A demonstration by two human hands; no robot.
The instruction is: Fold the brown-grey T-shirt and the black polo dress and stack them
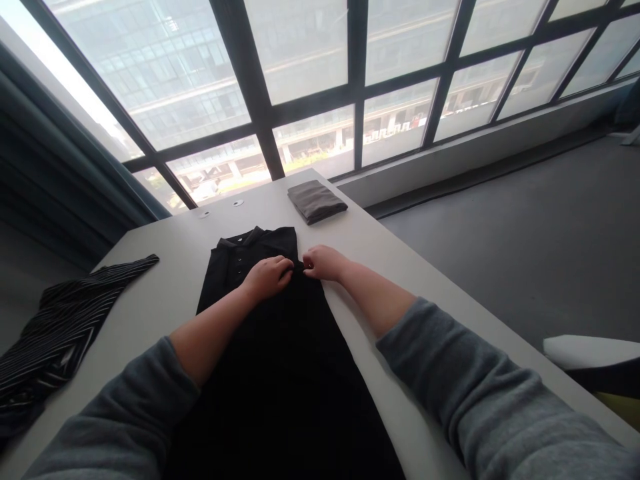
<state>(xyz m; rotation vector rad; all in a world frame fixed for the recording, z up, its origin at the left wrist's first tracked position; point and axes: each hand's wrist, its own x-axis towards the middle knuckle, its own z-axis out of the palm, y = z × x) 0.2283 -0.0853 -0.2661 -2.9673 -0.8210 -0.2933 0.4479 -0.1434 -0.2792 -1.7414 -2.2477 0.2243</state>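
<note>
A black collared shirt (280,373) with a buttoned placket lies spread on the white table (360,260), its collar toward the window. My left hand (270,275) rests over its upper chest, fingers closed on a bit of the black cloth near the right edge. Just beside it, my right hand (323,263) pinches the shirt at that same edge, around the armhole or sleeve. The fingertips of both hands almost meet. The cloth between them is dark, so the exact fold cannot be made out. The lower part of the shirt runs out of view toward me.
A folded grey-brown garment (317,201) lies at the table's far end. On the left, a black striped garment (65,327) hangs over the table edge. A blue curtain (65,153) and large windows stand behind. A white chair-like object (593,351) is at the lower right.
</note>
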